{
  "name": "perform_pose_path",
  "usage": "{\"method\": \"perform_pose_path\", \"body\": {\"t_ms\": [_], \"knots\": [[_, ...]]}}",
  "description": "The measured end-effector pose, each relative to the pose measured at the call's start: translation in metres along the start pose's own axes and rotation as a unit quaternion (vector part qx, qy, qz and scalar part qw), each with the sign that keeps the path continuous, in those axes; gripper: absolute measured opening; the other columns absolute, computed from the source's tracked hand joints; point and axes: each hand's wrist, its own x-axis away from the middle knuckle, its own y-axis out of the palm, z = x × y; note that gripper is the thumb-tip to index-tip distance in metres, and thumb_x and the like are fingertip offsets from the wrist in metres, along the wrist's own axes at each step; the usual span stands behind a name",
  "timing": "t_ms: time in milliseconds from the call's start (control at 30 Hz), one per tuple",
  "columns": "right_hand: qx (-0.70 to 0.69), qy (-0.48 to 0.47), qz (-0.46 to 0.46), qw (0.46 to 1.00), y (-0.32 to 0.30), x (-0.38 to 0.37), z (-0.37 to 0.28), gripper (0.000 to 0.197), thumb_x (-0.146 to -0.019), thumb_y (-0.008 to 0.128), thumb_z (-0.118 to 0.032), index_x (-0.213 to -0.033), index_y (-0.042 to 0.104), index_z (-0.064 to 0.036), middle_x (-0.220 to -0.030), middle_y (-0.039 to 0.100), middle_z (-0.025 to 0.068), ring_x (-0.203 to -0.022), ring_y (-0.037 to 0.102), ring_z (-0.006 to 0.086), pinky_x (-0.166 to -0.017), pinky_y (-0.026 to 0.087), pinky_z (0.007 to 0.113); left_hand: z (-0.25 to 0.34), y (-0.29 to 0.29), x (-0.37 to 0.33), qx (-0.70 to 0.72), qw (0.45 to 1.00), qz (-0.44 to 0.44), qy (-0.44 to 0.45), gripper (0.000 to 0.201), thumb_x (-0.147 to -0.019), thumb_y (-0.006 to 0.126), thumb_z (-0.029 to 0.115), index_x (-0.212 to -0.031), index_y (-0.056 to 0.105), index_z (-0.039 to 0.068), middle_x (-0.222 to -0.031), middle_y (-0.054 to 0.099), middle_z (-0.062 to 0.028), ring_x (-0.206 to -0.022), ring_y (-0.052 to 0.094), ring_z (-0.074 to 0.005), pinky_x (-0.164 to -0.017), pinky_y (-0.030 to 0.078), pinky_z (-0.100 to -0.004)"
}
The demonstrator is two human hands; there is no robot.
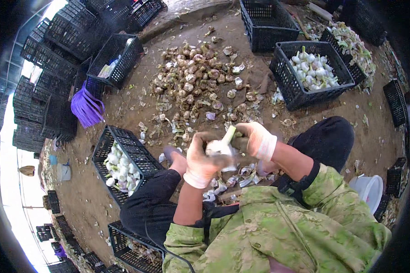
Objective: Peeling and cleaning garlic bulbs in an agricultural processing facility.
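Between my two gloved hands, in front of my lap, is a white garlic bulb (pixel 219 147) with a short green stem pointing up and to the right. My left hand (pixel 200 157) wraps its fingers round the bulb from the left and below. My right hand (pixel 255 139) is closed at the stem side, its fingertips slightly blurred; whether they pinch the stem or a bit of skin is hard to see. Peeled skins (pixel 248 175) lie on the ground beneath my hands. Beyond them spreads a pile of brown, unpeeled garlic bulbs (pixel 191 75).
A black crate of clean garlic (pixel 123 170) stands tilted by my left knee, another crate of garlic (pixel 312 75) at far right. Empty-looking crate (pixel 269 27) sits behind it. Stacked crates (pixel 45 95) and purple strips (pixel 87 105) are at left, a white bucket (pixel 368 191) at right.
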Motion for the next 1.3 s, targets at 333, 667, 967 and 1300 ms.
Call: {"method": "perform_pose_path", "body": {"t_ms": [333, 667, 967, 1300], "knots": [[-0.183, 0.013, 0.11, 0.977, 0.006, 0.016, 0.006, 0.025, -0.067, 0.074, -0.003, -0.088, 0.061, -0.0001, -0.084, 0.057, 0.0044, -0.078, 0.058, 0.0166, -0.069, 0.047, 0.028, -0.026, 0.024, 0.015, 0.308, 0.937, 0.035, -0.16, 0.047, -0.081, 0.062, 0.013, -0.124, 0.044, 0.005, -0.112, 0.055, -0.0098, -0.1, 0.055, -0.0196, -0.082, 0.049, -0.0326], [0.438, 0.167, -0.039, 0.883, -0.01, -0.006, 0.045, 0.038, -0.075, 0.067, -0.02, -0.109, 0.057, -0.0051, -0.093, 0.064, 0.0156, -0.085, 0.063, 0.0261, -0.077, 0.05, 0.035, -0.024, 0.012, 0.022, 0.188, 0.978, 0.06, 0.063, 0.075, -0.063, 0.082, 0.031, -0.121, 0.043, 0.001, -0.105, 0.054, -0.01, -0.091, 0.054, -0.0173, -0.078, 0.048, -0.0297], [-0.371, 0.088, -0.048, 0.923, 0.007, 0.03, 0.01, 0.058, -0.079, 0.067, -0.031, -0.123, 0.046, 0.0007, -0.108, 0.059, 0.0086, -0.095, 0.058, 0.0152, -0.078, 0.05, 0.03, 0.004, 0.027, 0.019, 0.127, 0.987, 0.082, 0.044, 0.07, -0.065, 0.076, 0.033, -0.12, 0.048, 0.001, -0.118, 0.047, -0.013, -0.098, 0.055, -0.0211, -0.08, 0.047, -0.035], [-0.124, 0.008, 0.037, 0.992, 0.004, 0.022, 0.029, 0.049, -0.072, 0.07, -0.012, -0.115, 0.05, 0.0009, -0.104, 0.06, 0.0097, -0.096, 0.055, 0.0156, -0.086, 0.045, 0.03, 0.001, 0.025, 0.011, -0.416, 0.879, 0.105, 0.209, 0.022, -0.064, 0.069, 0.005, -0.085, 0.065, 0.009, -0.078, 0.063, -0.0084, -0.072, 0.06, -0.0275, -0.065, 0.047, -0.0349]]}}
